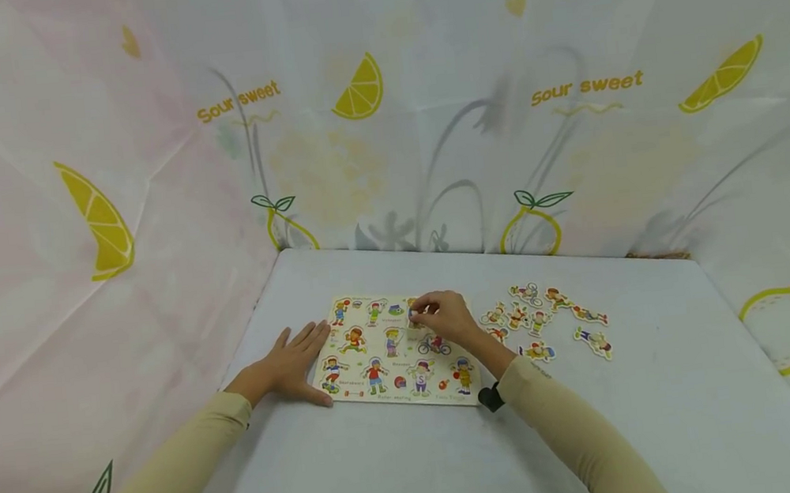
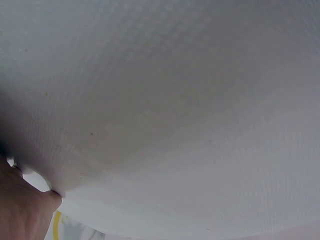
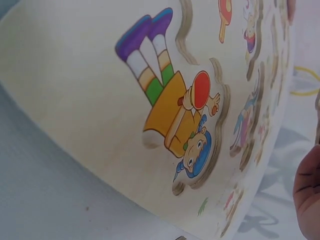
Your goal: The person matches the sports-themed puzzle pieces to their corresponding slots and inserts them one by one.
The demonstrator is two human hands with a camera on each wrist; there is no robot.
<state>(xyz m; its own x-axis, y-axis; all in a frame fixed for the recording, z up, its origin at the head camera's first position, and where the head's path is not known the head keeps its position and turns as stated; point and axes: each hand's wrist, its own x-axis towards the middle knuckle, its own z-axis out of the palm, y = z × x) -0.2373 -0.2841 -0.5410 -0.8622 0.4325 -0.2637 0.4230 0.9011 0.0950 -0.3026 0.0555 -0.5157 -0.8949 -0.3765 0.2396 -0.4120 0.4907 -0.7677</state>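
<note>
Right hand (image 1: pixel 448 314) pinches a small piece over the board (image 1: pixel 402 393), upper middle; left hand (image 1: pixel 297 357) lies flat, fingers straight, on the board's left edge. Most figures look seated. About ten loose pieces (image 1: pixel 548 319) lie on the counter (image 1: pixel 388 469) right of the grip, unplaced.

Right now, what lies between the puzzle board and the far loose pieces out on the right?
In the head view, more loose cutout pieces lie on the white table between the puzzle board and the far pieces; the right hand is over the board.
</note>
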